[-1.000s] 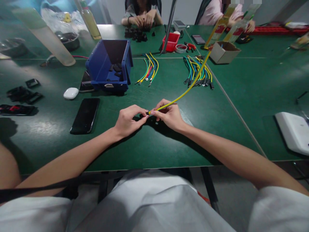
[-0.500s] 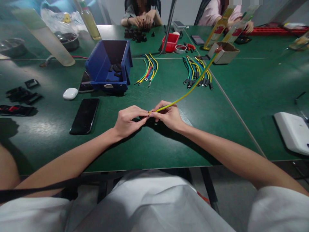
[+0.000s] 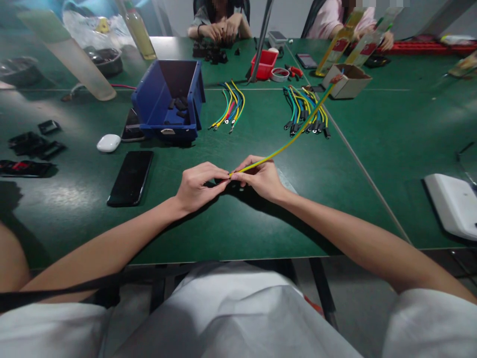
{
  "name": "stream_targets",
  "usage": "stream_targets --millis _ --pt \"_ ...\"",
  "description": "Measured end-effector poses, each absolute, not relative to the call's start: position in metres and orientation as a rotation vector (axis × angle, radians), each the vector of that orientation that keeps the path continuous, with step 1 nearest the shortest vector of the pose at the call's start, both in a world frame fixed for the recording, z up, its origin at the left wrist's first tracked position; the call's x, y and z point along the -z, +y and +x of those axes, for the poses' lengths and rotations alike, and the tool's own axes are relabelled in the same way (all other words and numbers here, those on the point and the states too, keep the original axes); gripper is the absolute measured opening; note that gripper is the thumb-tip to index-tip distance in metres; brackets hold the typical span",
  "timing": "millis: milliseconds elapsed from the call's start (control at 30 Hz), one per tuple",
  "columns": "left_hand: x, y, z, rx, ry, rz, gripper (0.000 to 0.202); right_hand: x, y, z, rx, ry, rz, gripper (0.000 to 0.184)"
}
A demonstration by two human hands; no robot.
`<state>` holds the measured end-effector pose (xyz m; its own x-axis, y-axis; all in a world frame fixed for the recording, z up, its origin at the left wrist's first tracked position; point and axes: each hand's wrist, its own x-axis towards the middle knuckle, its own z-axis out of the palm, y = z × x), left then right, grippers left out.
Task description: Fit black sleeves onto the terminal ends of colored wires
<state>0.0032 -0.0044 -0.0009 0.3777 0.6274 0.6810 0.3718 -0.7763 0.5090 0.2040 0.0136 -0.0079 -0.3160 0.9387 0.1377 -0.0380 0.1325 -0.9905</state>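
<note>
Above the green table, my right hand (image 3: 261, 176) pinches a yellow-green wire (image 3: 283, 148) close to its near end. The wire's other end rises away toward the back right. My left hand (image 3: 201, 188) is closed at the wire's tip, its fingertips meeting those of my right hand. A small dark piece seems to show between the fingers, but they mostly hide it. Beyond my hands lie a small bunch of coloured wires with ring terminals (image 3: 229, 107) and a larger bunch of wires with black sleeves (image 3: 307, 112).
A blue bin (image 3: 167, 102) holding black parts stands behind my left hand. Nearby lie a black phone (image 3: 130, 178) and a white case (image 3: 109, 143). A small cardboard box (image 3: 348, 82), a red tray (image 3: 264, 64) and bottles (image 3: 337, 44) are farther back. Two people sit opposite.
Both hands keep almost the same place and grip on the wire. Only a slight shift of the view shows.
</note>
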Motion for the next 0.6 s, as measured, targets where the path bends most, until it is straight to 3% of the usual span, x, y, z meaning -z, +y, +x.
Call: stream_targets --millis 600 --pt "-0.0013 0.0031 -0.0034 -1.389 1.006 2.343 0.006 0.0057 0.0190 0.2069 -1.240 -1.446 -0.934 0.038"
